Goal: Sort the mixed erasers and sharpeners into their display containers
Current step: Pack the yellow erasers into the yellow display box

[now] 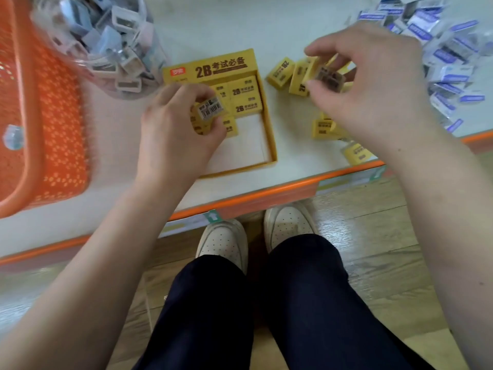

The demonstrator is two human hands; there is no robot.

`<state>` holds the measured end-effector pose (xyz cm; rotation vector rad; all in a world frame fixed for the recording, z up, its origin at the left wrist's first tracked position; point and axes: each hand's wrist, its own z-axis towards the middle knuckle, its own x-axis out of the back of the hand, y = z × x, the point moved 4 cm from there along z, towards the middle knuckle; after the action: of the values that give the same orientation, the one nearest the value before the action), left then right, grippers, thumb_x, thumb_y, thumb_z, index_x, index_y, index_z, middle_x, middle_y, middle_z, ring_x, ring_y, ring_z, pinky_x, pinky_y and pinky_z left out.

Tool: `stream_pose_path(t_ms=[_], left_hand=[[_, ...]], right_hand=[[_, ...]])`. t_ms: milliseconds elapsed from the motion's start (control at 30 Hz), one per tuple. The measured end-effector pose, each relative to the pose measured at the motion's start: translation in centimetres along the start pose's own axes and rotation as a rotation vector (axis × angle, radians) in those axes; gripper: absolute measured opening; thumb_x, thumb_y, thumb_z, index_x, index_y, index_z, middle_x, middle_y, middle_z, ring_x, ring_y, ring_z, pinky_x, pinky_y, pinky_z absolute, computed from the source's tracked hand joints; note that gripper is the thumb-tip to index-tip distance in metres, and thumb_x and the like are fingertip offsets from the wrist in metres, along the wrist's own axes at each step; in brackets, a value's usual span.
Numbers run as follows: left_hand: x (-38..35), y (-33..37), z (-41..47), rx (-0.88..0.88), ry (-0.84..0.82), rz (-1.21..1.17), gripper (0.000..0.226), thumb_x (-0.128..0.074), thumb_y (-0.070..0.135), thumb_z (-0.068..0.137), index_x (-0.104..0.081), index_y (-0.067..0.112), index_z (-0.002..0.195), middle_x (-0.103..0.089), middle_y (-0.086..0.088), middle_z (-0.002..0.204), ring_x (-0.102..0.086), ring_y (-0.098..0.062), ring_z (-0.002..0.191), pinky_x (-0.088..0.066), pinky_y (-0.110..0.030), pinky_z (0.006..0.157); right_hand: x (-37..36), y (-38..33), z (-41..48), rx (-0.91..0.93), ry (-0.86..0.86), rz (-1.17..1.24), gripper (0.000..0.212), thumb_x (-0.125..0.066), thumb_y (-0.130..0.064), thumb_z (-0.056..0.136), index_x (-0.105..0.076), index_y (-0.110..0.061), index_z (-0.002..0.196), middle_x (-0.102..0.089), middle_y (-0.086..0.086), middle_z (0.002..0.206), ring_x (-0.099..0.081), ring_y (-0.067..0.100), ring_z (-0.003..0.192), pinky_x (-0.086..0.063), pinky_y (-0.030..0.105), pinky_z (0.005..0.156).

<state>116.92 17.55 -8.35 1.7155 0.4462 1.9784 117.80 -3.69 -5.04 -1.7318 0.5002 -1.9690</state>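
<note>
A yellow 2B display box (pixel 270 134) lies on the white shelf with a few yellow erasers (pixel 244 92) packed in its far end. My left hand (pixel 176 129) hovers over the box, pinching a yellow eraser (pixel 210 109) with its barcode side up. My right hand (pixel 370 84) is to the right of the box, fingers closed on a small brownish eraser (pixel 329 76). Loose yellow erasers (pixel 281 72) lie beneath and beside that hand. A clear jar (pixel 104 41) of pale sharpeners stands at the back left.
An orange mesh basket (pixel 48 108) fills the left side. A heap of blue-and-white wrapped erasers (pixel 450 62) lies at the back right. The shelf's orange front edge (pixel 240 201) runs below the box. My shoes and dark trousers show on the wooden floor.
</note>
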Motion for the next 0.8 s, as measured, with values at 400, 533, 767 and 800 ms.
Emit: stream_pose_path(t_ms=[400,533,767,800], left_hand=[[0.0,0.3,-0.6,-0.195,-0.003,-0.026,0.041,-0.068,0.019,0.078,-0.063,0.012,0.118,-0.064,-0.003,0.116,-0.059,-0.025,0.108,-0.047,-0.040,0.091],[0.4,0.2,-1.2,-0.228,0.051,-0.047,0.031,-0.071,0.017,0.077,-0.065,0.014,0.108,-0.061,0.009,0.107,-0.056,-0.015,0.104,-0.044,-0.036,0.089],[0.9,-0.3,-1.0,-0.132,0.110,-0.091,0.021,-0.066,0.029,0.083,-0.070,0.018,0.100,-0.062,0.016,0.089,-0.062,-0.018,0.089,-0.047,-0.034,0.080],[0.9,-0.3,-1.0,-0.088,0.105,-0.118,0.023,-0.066,0.031,0.083,-0.070,0.018,0.101,-0.059,0.020,0.088,-0.063,-0.017,0.086,-0.046,-0.032,0.079]], right_hand=[[-6.0,-4.6,-0.8,0.133,-0.221,0.132,0.039,-0.062,-0.012,0.079,-0.059,-0.019,0.118,-0.058,-0.009,0.104,-0.045,-0.005,0.090,-0.028,0.000,0.080],[-6.2,-4.4,-1.0,0.073,-0.238,0.246,0.036,-0.063,-0.011,0.079,-0.050,-0.016,0.112,-0.061,-0.009,0.097,-0.054,0.002,0.086,-0.035,0.003,0.072],[-6.1,-4.6,-1.2,0.146,-0.185,0.269,0.034,-0.063,-0.008,0.079,-0.053,-0.015,0.112,-0.057,-0.009,0.104,-0.054,0.005,0.096,-0.046,0.020,0.083],[-6.1,-4.5,-1.2,0.163,-0.167,0.243,0.037,-0.063,-0.007,0.079,-0.055,-0.015,0.114,-0.055,-0.009,0.105,-0.054,0.006,0.096,-0.047,0.024,0.085]])
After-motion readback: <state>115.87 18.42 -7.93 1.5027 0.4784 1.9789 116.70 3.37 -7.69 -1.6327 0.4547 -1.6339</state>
